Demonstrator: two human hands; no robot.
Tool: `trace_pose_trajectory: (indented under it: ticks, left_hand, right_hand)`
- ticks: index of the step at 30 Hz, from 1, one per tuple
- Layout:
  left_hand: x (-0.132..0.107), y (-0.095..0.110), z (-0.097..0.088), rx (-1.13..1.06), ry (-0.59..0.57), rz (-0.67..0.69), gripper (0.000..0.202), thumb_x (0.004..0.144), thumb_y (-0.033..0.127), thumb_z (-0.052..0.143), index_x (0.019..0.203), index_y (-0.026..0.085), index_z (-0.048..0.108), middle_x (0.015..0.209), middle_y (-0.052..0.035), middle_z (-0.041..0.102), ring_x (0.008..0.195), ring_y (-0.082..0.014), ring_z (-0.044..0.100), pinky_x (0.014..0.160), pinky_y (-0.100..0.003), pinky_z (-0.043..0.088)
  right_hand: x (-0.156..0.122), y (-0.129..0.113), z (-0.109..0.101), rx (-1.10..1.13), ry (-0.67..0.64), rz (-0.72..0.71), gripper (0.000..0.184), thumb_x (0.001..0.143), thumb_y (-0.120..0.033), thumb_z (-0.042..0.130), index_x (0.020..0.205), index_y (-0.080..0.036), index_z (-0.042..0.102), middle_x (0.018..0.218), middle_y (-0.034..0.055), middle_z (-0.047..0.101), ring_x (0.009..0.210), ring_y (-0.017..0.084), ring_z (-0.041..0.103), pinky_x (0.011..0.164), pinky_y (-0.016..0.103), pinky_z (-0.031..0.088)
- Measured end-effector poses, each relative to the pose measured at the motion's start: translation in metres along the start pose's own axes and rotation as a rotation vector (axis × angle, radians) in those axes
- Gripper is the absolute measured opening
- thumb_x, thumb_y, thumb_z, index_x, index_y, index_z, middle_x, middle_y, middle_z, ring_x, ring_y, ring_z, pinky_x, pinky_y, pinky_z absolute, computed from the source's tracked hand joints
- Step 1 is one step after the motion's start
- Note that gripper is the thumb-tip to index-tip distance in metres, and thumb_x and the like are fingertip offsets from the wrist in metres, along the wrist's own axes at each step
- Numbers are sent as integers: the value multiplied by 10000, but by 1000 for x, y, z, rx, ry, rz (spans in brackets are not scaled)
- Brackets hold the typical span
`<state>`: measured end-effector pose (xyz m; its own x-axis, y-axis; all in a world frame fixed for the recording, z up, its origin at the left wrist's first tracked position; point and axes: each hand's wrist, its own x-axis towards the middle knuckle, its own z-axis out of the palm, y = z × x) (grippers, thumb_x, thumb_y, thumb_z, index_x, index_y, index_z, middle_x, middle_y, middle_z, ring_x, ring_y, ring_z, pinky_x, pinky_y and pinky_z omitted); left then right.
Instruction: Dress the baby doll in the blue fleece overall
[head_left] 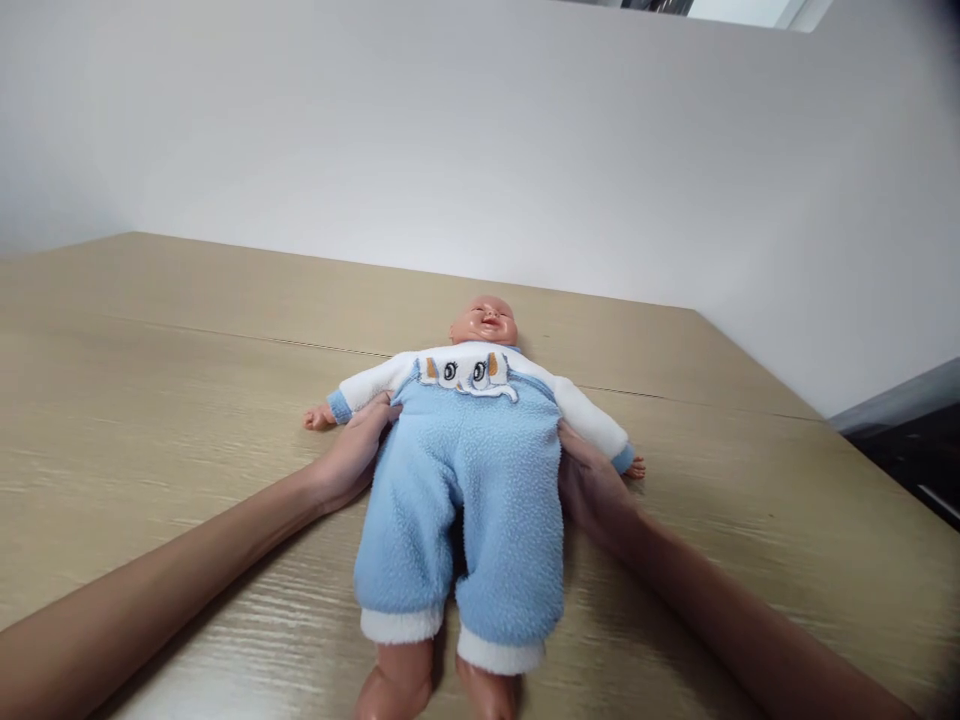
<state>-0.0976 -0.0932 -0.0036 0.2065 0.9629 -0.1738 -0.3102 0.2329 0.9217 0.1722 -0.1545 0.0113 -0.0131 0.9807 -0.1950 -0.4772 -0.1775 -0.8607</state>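
Observation:
A baby doll lies on its back on the wooden table, its head away from me and its bare feet towards me. It wears a fleece romper with light blue legs, white sleeves and an animal design with eyes on the chest. Under the doll's arm on the left, my left hand grips its side, thumb on the fleece. My right hand clasps the opposite side at the waist. The fingers of both hands are partly hidden behind the romper. Both doll arms spread outward.
The light wooden table stretches out on all sides, with a thin seam running across it behind the doll. A plain pale wall rises beyond its far edge. Something dark stands past the table's right edge.

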Motion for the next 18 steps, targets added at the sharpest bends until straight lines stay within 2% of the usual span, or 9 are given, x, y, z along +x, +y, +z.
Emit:
trace_pose_trajectory:
  ticks: [4, 7, 10, 12, 18]
  left_hand:
    - [-2, 1, 2, -12, 17, -16, 277, 779, 366, 813, 956, 232, 648, 887, 27, 677, 882, -203, 617, 764, -291, 486]
    - [-4, 4, 3, 5, 10, -2, 318, 767, 393, 839, 980, 228, 671, 935, 8, 707, 940, -225, 637, 808, -310, 493]
    - [-4, 8, 1, 42, -46, 12, 354, 775, 412, 850, 1032, 219, 703, 1072, -28, 747, 1073, -266, 655, 904, -333, 495]
    - [-3, 12, -1, 63, -114, 9, 357, 776, 390, 838, 1063, 220, 712, 1104, -33, 747, 1090, -278, 654, 917, -339, 485]
    - [0, 24, -11, 201, -207, 62, 290, 828, 384, 739, 1065, 218, 719, 933, -14, 656, 919, -245, 595, 839, -342, 443]
  right_hand:
    - [3, 2, -3, -15, -19, -20, 391, 825, -448, 803, 1193, -326, 753, 1188, 43, 850, 1357, 346, 696, 1114, 497, 601]
    - [2, 1, -3, -9, -29, -22, 369, 829, -463, 803, 1170, -329, 755, 1175, 36, 848, 1350, 335, 700, 1108, 482, 605]
    - [1, -1, -1, 31, -22, 10, 389, 783, -437, 866, 1137, -321, 754, 1192, 34, 842, 1354, 338, 690, 1119, 472, 599]
    - [0, -2, 0, 54, -16, 21, 386, 768, -429, 886, 1111, -313, 754, 1202, 34, 840, 1351, 344, 687, 1122, 471, 596]
    - [1, 1, -2, 44, 6, 9, 326, 836, -428, 816, 1129, -310, 736, 1181, 28, 834, 1322, 338, 691, 1118, 477, 578]
